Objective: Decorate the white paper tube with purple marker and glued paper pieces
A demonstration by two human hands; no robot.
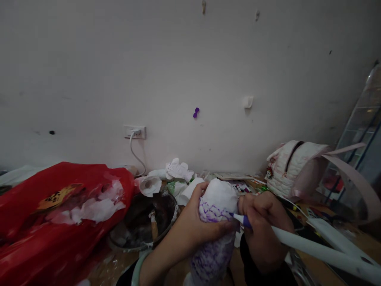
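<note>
The left hand [198, 230] is wrapping its fingers round a white form [219, 194] with purple marks, the thumb lying across the front and the fingertips curling over the far left side; the grip is closed as far as the form allows. The right hand [263, 222] is pinching a purple-collared pen [244, 221], its fingers closed on the barrel.

The form is standing over the middle of the desk [236, 266], towards the near edge, directly left of the right fingers. Its long axis is running up from the near edge towards the wall, while the pen is pointing crosswise, its tip leading left to the border between purple marks and bare white. The left hand is gripping the form itself, so the right is the one nearer to the bare patch by way of the pen.

To the left, a red bag [98, 174] is covering that side of the desk, and a dark bowl [135, 222] is sitting beside it. A quilted backpack [285, 169] is leaning near the far right corner.

The form's lower end is running out of view, the right fingers are hiding the pen's rear, and whether the tip is touching is hard to make out.
</note>
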